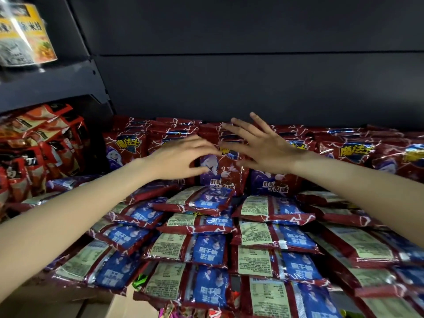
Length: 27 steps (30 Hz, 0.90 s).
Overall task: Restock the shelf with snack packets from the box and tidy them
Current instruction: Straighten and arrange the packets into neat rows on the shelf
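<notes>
A dark shelf back panel fills the upper half of the view, with a dark bracketed upright at its left; below it the shelf is packed across its whole width with red snack packets. The rear packets stand upright in rows showing their fronts, a purple figure and yellow lettering; the nearer ones lie flat in overlapping stacks, backs up, each with a blue panel and a pale printed label. To the left, in the neighbouring bay, stands a batch of red and orange packets, tilted and leaning on one another; above them, on a higher shelf, sits a yellow and white wrapped tub. At the bottom left a strip of brown cardboard box shows beneath the flat packets, with a few bright wrappers beside it.

Both bare forearms reach in from the lower corners toward the middle of the upright row; the left hand is palm down with fingers loosely curved, their tips at the top edge of an upright packet; whether they pinch it or merely touch it I cannot tell. The right hand is spread wide, fingers straight and apart, holding nothing; it lies over the tops of the upright packets just beside the left hand.
</notes>
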Available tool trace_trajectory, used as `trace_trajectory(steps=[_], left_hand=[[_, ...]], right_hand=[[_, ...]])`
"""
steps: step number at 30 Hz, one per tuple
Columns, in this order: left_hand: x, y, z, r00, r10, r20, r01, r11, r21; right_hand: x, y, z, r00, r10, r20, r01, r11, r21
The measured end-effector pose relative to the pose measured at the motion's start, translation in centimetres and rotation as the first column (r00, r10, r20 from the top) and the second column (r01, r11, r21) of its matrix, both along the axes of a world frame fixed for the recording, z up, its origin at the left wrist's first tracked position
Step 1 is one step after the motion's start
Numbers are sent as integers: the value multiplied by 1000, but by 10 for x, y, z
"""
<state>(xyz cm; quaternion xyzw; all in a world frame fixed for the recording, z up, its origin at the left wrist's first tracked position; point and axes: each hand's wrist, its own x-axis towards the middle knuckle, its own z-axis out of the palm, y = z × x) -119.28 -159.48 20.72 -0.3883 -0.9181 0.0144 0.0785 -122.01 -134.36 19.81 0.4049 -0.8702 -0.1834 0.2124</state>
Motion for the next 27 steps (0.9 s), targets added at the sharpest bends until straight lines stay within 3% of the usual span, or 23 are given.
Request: trace_trajectory(steps=[2, 3, 6, 11, 22, 24, 27], left_hand=[[-15, 4, -7, 978, -35, -206, 26, 999, -47], [-21, 9, -11, 971, -14, -237, -9, 995, -95], [-27, 32, -24, 958, -51, -283, -15, 974, -227], [-36, 57, -41, 966, -47, -255, -40, 944, -328], [-36, 65, -40, 972, 87, -219, -144, 955, -258], [-32, 67, -34, 976, 52, -210, -93, 978, -189], [-19, 81, -15, 964, -65, -259, 79, 996, 41]], right_hand=[[11, 23, 8, 1000, 16, -18, -17, 997, -75], [16, 37, 10, 1000, 8, -27, -10, 995, -102], [28, 77, 7, 996, -86, -34, 83, 993, -81], [24, 99, -7, 932, -292, 216, 282, 957, 74], [17, 92, 0, 894, -252, 370, 270, 963, 3], [27, 100, 13, 904, -196, 381, 232, 971, -51], [46, 131, 32, 896, -154, 417, 240, 957, -162]])
